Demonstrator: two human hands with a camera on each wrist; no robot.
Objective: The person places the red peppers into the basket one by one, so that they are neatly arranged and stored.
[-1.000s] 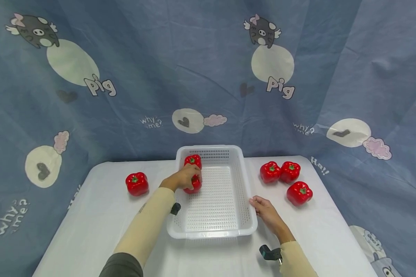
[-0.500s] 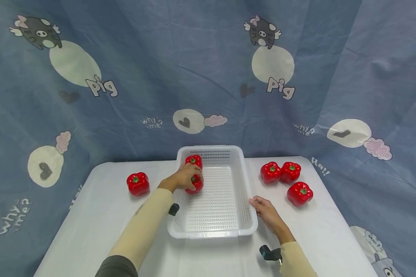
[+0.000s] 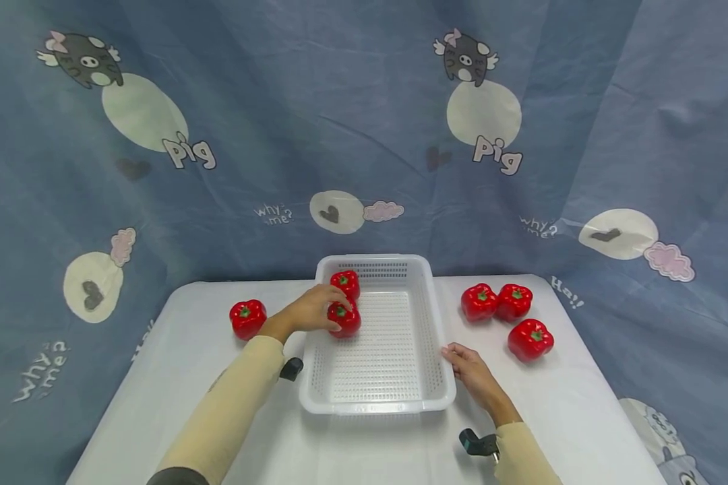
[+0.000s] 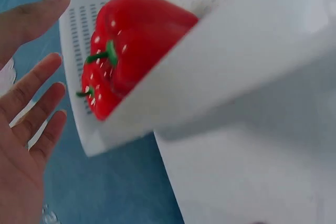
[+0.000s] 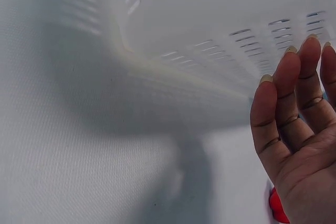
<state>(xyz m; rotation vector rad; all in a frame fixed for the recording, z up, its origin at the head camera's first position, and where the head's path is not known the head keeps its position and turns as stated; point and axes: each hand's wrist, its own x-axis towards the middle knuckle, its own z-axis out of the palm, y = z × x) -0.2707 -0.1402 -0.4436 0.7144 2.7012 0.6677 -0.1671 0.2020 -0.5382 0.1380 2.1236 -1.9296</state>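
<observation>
A white perforated plastic basket [image 3: 376, 407] stands on the table, holding two red bell peppers at its left side: a rear one [image 3: 344, 281] and a front one [image 3: 344, 320]. My left hand [image 3: 315, 306] hovers over the basket's left rim, right beside the front pepper. In the left wrist view its fingers [image 4: 32, 85] and thumb are spread apart, with a gap between them and the red pepper [image 4: 142, 35]. My right hand [image 3: 470, 370] holds the right rim of the basket. Its fingers [image 5: 287, 77] lie along the outer wall in the right wrist view, the thumb hidden there.
To the left of the basket sits one red bell pepper [image 3: 248, 319], partly behind the left wrist. Three more lie at the right: one pepper [image 3: 478, 302], a neighbour [image 3: 513, 302] and a nearer one [image 3: 530, 340]. A blue printed cloth [image 3: 364, 135] hangs behind the white table [image 3: 218, 377].
My left hand has loosened from the front pepper and shifted left, leaving more of that pepper visible. The right hand stays at the rim. The whole view has shifted slightly.
</observation>
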